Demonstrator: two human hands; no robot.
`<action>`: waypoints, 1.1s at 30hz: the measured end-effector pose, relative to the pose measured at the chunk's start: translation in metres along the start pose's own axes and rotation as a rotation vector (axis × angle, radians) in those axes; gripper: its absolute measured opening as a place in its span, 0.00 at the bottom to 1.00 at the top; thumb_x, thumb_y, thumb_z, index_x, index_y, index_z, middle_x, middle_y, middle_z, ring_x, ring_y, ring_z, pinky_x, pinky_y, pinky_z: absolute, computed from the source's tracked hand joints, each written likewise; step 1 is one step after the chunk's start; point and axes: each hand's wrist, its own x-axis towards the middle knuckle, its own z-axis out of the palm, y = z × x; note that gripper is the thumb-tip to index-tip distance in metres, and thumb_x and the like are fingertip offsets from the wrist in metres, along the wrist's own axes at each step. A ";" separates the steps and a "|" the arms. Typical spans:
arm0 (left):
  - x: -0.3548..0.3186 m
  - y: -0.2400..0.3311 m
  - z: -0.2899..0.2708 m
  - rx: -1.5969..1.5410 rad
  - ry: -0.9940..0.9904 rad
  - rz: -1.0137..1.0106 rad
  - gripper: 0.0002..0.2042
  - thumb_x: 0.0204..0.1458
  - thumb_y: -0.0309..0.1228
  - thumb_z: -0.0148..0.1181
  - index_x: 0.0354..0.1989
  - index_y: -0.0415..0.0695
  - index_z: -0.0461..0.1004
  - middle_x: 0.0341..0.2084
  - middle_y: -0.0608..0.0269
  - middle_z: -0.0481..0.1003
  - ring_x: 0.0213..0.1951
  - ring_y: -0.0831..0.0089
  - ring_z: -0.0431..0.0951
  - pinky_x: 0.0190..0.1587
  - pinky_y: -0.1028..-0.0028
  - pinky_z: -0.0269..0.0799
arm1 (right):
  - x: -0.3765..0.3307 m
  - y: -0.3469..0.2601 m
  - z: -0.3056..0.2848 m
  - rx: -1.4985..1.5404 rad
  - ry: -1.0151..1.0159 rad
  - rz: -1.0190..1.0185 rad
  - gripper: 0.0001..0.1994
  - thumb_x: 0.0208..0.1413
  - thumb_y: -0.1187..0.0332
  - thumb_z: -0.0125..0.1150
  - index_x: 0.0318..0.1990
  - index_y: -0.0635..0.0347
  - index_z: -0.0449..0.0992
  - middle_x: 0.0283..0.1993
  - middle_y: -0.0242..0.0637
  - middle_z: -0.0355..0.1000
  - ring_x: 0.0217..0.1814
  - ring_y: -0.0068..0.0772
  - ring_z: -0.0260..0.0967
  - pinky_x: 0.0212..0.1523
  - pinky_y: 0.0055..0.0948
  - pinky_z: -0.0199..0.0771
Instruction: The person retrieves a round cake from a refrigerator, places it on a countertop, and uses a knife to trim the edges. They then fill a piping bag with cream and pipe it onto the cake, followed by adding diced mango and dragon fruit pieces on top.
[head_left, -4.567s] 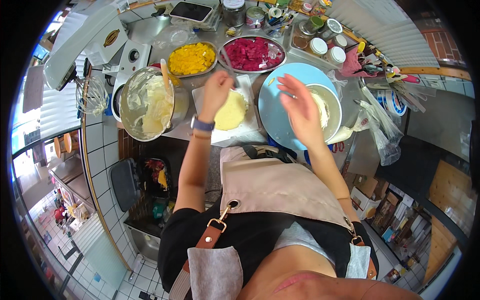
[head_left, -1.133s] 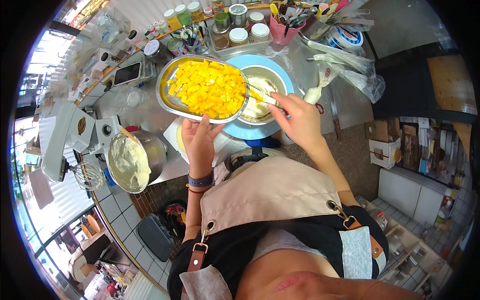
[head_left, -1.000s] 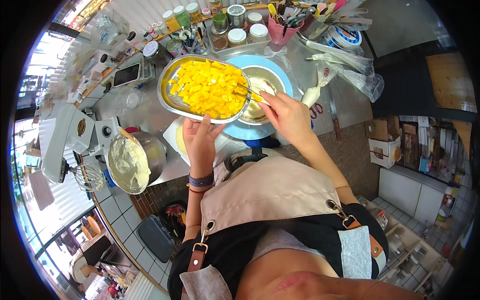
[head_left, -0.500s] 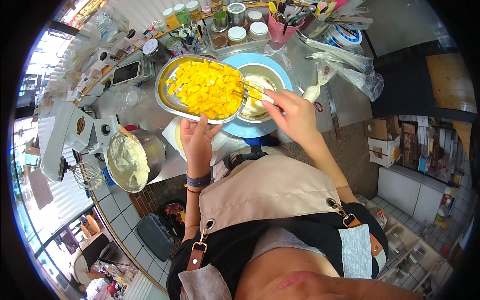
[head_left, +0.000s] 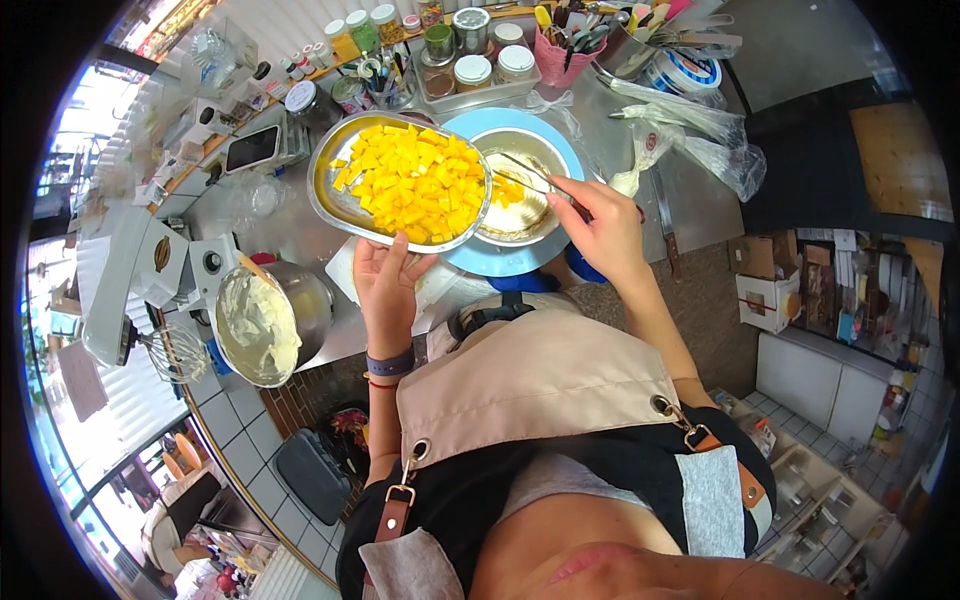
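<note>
My left hand (head_left: 390,275) grips the near rim of an oval metal tray (head_left: 325,200), thumb on the rim and fingers below. Yellow diced fruit, mango-like, (head_left: 410,180) fills it. The tray is held beside and partly over a round metal pan (head_left: 560,160) lined with white cream (head_left: 525,215). Several yellow cubes (head_left: 507,190) lie on the cream along its left side. My right hand (head_left: 608,230) is closed on thin metal tongs (head_left: 525,168), whose two slim arms reach over the pan. Their tips are too fine to make out clearly. Under the pan is a round blue board (head_left: 500,262).
A mixer bowl with cream (head_left: 315,310) stands at the left by a stand mixer (head_left: 120,270) and whisk (head_left: 178,352). Filled piping bags (head_left: 650,150) and a knife (head_left: 668,225) lie to the right. Jars (head_left: 473,70) and a pink utensil pot (head_left: 565,60) line the back.
My right hand and the tongs have shifted right, away from the tray. More yellow cubes now show on the cream. The tray has moved slightly left.
</note>
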 end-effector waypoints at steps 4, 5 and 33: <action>0.000 -0.003 -0.002 -0.015 -0.047 -0.017 0.13 0.62 0.21 0.47 0.55 0.36 0.65 0.50 0.52 0.74 0.47 0.64 0.80 0.43 0.68 0.84 | 0.011 -0.004 0.019 -0.047 0.019 -0.114 0.09 0.53 0.66 0.65 0.41 0.56 0.82 0.23 0.36 0.71 0.21 0.35 0.69 0.23 0.31 0.68; -0.001 -0.003 -0.002 -0.020 -0.047 -0.017 0.13 0.62 0.21 0.47 0.55 0.36 0.65 0.50 0.52 0.74 0.47 0.64 0.80 0.43 0.68 0.84 | 0.010 -0.005 0.018 -0.046 0.026 -0.109 0.09 0.53 0.66 0.65 0.41 0.56 0.82 0.23 0.36 0.71 0.21 0.35 0.69 0.23 0.31 0.68; 0.000 -0.007 -0.003 -0.029 0.040 0.008 0.14 0.61 0.20 0.49 0.55 0.38 0.65 0.48 0.55 0.74 0.46 0.65 0.80 0.40 0.68 0.84 | -0.008 -0.027 -0.004 -0.027 -0.063 -0.012 0.09 0.53 0.65 0.65 0.39 0.57 0.82 0.23 0.35 0.72 0.22 0.35 0.72 0.23 0.32 0.71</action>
